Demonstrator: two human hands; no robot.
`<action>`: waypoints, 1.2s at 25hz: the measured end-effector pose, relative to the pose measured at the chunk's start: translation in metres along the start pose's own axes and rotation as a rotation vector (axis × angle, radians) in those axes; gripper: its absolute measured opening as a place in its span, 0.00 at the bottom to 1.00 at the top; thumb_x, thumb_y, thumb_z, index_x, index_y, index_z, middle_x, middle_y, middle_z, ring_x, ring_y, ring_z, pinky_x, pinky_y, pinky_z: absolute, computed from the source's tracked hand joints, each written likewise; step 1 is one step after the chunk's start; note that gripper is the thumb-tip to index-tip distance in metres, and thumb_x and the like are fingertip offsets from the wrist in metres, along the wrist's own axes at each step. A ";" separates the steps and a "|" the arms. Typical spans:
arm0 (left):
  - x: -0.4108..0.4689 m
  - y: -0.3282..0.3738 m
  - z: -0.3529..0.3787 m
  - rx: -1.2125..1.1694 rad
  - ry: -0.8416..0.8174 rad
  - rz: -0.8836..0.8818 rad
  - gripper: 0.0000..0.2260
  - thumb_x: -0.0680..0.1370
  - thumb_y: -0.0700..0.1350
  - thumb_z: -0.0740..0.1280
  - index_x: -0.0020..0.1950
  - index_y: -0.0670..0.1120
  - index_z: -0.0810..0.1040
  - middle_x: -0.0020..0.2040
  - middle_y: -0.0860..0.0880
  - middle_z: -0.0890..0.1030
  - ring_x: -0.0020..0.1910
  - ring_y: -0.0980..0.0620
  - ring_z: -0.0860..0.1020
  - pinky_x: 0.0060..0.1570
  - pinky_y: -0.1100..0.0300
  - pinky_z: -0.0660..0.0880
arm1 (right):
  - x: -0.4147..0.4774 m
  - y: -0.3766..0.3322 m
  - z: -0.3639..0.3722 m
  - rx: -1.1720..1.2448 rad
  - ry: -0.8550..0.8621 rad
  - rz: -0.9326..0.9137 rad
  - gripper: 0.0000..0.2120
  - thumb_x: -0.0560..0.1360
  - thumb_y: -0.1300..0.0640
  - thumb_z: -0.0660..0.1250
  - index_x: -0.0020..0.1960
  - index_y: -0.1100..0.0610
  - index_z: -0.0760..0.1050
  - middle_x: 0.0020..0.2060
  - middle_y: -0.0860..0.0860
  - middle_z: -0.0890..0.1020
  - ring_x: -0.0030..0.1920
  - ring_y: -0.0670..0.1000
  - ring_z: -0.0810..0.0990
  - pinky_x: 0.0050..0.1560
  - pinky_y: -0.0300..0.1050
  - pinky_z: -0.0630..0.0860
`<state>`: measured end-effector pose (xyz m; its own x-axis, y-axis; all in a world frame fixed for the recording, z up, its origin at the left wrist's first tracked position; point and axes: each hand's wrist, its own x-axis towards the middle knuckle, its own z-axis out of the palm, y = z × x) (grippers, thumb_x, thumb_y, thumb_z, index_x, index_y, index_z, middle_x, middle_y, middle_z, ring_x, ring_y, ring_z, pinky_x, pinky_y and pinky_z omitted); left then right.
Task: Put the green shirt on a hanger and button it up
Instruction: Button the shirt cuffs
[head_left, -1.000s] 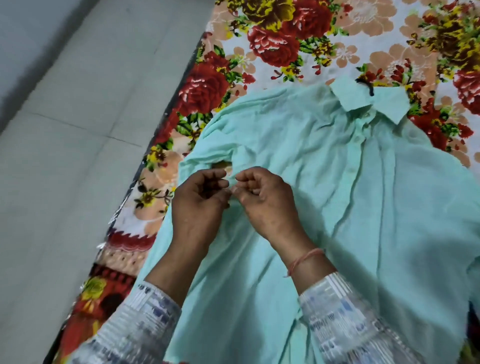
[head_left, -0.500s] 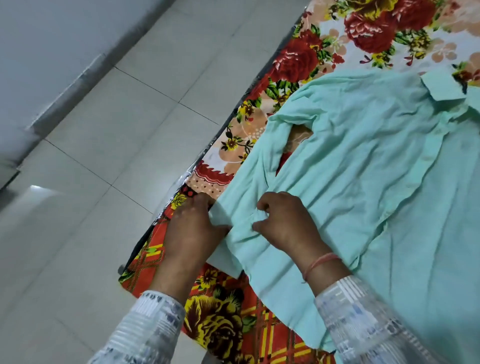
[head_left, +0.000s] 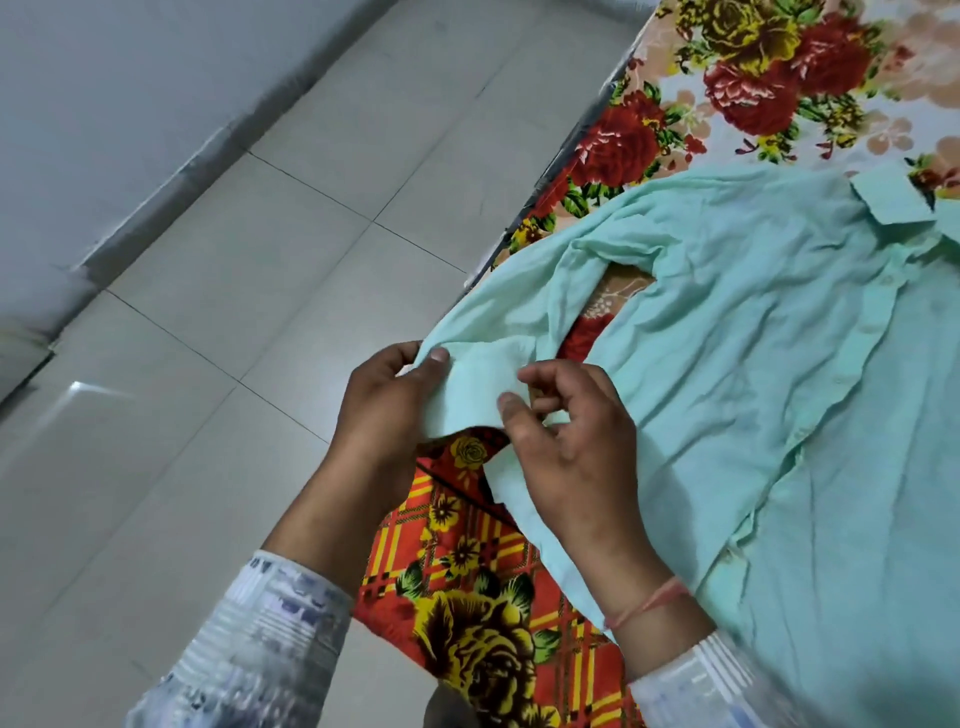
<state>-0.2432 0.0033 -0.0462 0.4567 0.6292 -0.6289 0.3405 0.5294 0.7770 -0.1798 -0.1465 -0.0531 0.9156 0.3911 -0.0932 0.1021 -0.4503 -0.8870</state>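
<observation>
At the near edge of the bed, you hold the sleeve cuff (head_left: 475, 387) of the green shirt (head_left: 779, 374) between both hands, lifted slightly above the floral bedsheet (head_left: 753, 88). Your left hand (head_left: 392, 415) pinches the cuff's outer end, thumb on top and fingers hidden beneath the cloth. Your right hand (head_left: 576, 452) has its fingers curled inward, the thumb pressing the cuff's inner edge against them. From your fingers the sleeve runs up and to the right toward the shoulder, with a gap showing bedsheet between sleeve and body. The shirt's body lies flat to the right of both hands, its long axis running from the collar (head_left: 883, 200) at upper right down toward you. The front placket (head_left: 852, 338) follows that axis and looks closed near the top, though no button can be made out. Your right hand is the nearer one to the placket, while the left sits beside the tiled floor (head_left: 249, 270). Whether a hanger sits inside the collar cannot be told. You appear to be fastening the cuff, so keep the two edges overlapped between your thumbs.
</observation>
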 end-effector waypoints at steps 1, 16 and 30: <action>-0.002 0.006 -0.001 -0.096 -0.057 -0.065 0.07 0.85 0.44 0.69 0.60 0.43 0.83 0.45 0.44 0.89 0.34 0.48 0.86 0.28 0.58 0.79 | -0.001 -0.001 0.004 0.059 -0.018 0.139 0.12 0.76 0.47 0.75 0.58 0.46 0.80 0.56 0.45 0.80 0.53 0.43 0.83 0.53 0.35 0.80; -0.014 -0.016 0.020 0.066 -0.342 0.090 0.19 0.82 0.59 0.67 0.65 0.50 0.86 0.60 0.47 0.88 0.60 0.46 0.87 0.57 0.46 0.83 | 0.016 -0.016 -0.014 0.772 -0.112 0.574 0.12 0.81 0.52 0.72 0.48 0.61 0.83 0.38 0.57 0.85 0.37 0.51 0.84 0.36 0.44 0.84; 0.013 -0.067 -0.033 -0.002 0.220 -0.025 0.15 0.79 0.34 0.74 0.63 0.47 0.84 0.54 0.47 0.90 0.50 0.48 0.89 0.48 0.53 0.86 | -0.039 0.060 0.020 -0.365 -0.318 0.044 0.07 0.75 0.55 0.74 0.52 0.51 0.81 0.42 0.46 0.83 0.44 0.47 0.83 0.45 0.44 0.82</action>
<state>-0.2876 -0.0053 -0.1075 0.2576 0.7246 -0.6393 0.3475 0.5478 0.7610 -0.2171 -0.1724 -0.1116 0.7639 0.5653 -0.3112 0.2477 -0.7023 -0.6674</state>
